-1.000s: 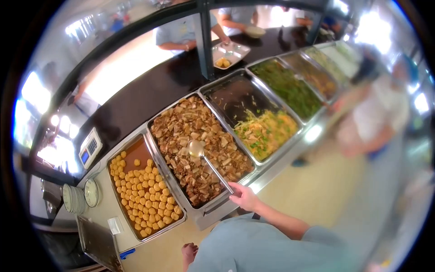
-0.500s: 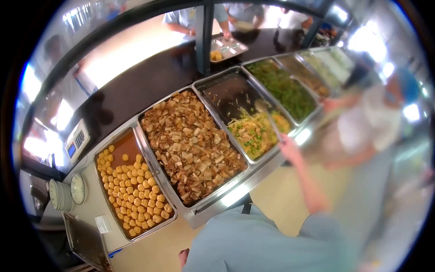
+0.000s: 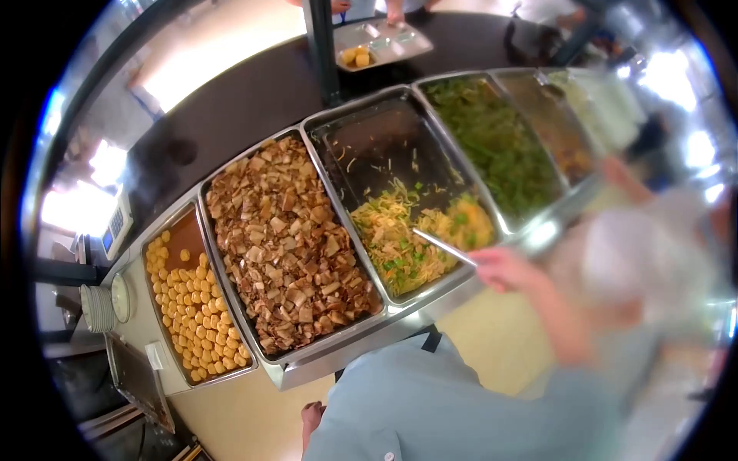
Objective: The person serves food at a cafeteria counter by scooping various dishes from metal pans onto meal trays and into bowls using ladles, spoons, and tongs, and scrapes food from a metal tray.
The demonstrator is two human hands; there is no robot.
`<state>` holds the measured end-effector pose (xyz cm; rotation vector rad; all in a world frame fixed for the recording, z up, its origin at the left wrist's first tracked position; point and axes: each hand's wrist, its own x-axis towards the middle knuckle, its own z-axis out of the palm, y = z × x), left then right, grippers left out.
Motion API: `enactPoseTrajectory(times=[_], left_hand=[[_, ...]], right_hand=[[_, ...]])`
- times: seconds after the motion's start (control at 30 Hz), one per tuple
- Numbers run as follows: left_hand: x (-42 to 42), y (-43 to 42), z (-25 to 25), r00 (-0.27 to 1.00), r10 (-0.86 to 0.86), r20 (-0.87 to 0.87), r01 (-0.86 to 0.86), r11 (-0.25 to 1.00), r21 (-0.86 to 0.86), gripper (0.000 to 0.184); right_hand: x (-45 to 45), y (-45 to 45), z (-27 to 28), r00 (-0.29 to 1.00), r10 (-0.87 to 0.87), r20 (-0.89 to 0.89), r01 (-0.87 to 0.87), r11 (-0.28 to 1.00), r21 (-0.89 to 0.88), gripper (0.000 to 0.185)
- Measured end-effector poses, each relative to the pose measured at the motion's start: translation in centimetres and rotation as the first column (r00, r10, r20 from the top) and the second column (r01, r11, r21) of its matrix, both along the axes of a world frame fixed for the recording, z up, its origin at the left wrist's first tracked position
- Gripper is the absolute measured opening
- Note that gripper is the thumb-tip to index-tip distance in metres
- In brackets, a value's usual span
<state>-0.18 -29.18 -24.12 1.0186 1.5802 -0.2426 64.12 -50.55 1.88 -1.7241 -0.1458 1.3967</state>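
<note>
My right hand (image 3: 501,269) grips the handle of a metal spoon (image 3: 442,244) over the front edge of the noodle-and-vegetable tray (image 3: 369,123). The spoon's bowl is buried in the shredded yellow and green food (image 3: 392,230). To the left lies a tray full of chopped brown meat (image 3: 288,246). My left hand (image 3: 312,415) hangs low beside my body, fingers curled, partly cut off by my clothing; what it holds, if anything, is hidden.
Round yellow balls (image 3: 200,315) fill the leftmost tray. Green vegetables (image 3: 500,146) are in the tray to the right. A compartment plate (image 3: 392,46) rests on the dark counter (image 3: 231,100) behind a post. Stacked plates (image 3: 98,309) stand at left. A blurred co-worker (image 3: 638,246) is close at right.
My right hand has carried the spoon from the meat tray right to the noodle-and-vegetable tray, and its bowl has gone down into the food. The camera view has shifted.
</note>
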Motion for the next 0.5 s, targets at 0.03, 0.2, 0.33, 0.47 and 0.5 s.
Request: enactPoseTrajectory(times=[0.03, 0.2, 0.33, 0.47, 0.5], left_hand=[[3.6, -0.3, 2.8, 0.999, 0.033, 0.017, -0.033, 0.999, -0.013, 0.025], [14.0, -1.6, 9.6, 0.988, 0.148, -0.037, -0.150, 0.987, -0.055, 0.027], [14.8, -2.8, 10.4, 0.982, 0.178, -0.066, -0.182, 0.982, -0.048, 0.025], [12.5, -3.6, 8.3, 0.958, 0.280, -0.064, -0.284, 0.958, -0.051, 0.025], [11.9, -3.9, 7.4, 0.949, 0.309, -0.057, -0.312, 0.949, -0.050, 0.025]], right_hand=[[0.9, -0.2, -0.7, 0.998, 0.026, -0.051, -0.024, 0.999, 0.028, 0.048], [3.5, -0.3, -3.3, 0.961, -0.050, -0.272, 0.066, 0.997, 0.048, 0.048], [3.2, -1.6, -5.5, 0.903, -0.107, -0.417, 0.175, 0.976, 0.130, 0.049], [3.6, -1.7, -5.7, 0.877, -0.150, -0.456, 0.261, 0.946, 0.191, 0.046], [4.1, -1.5, -5.3, 0.880, -0.156, -0.449, 0.271, 0.940, 0.206, 0.046]])
